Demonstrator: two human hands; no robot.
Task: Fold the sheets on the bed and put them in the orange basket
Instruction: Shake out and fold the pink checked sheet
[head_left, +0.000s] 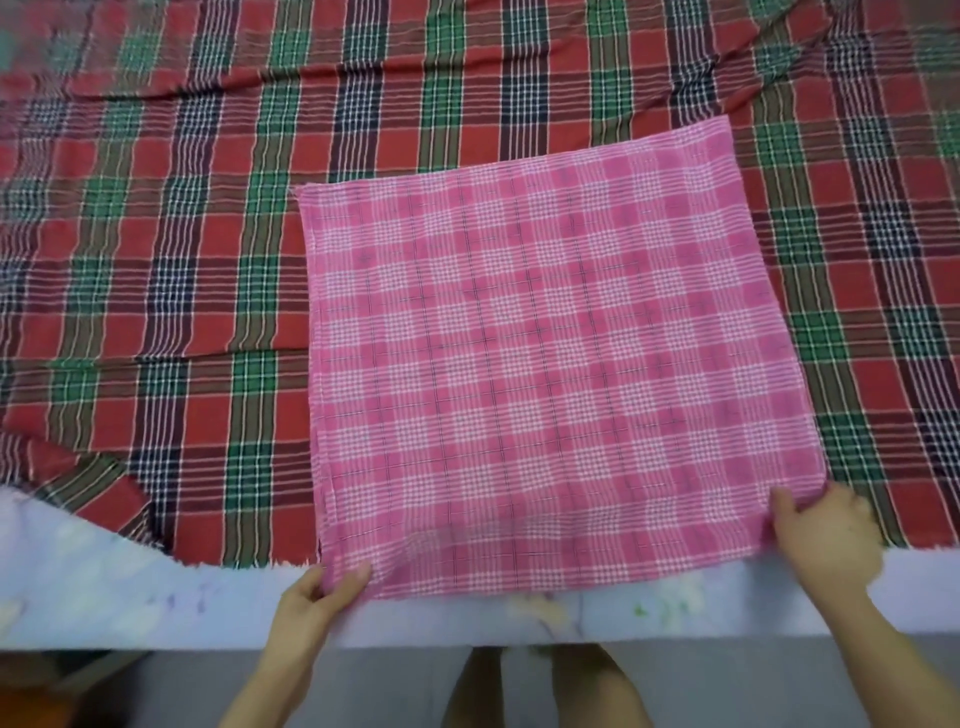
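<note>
Pinch grips on pink sheet (561, 338) near corners: left hand (322, 587) 7 o'clock, right hand (826, 535) 5 o'clock; lift evenly, carry toward 12

A pink checked sheet (550, 364) is laid flat as a folded square on a red and green checked sheet (182, 249) that is spread, wrinkled, over the bed (104, 597). Its near left corner is pinched by the left hand (324, 592), and its near right corner is gripped by the right hand (823, 530). Pale mattress is seen along the near edge, where the pink sheet slightly overhangs the red one
</note>
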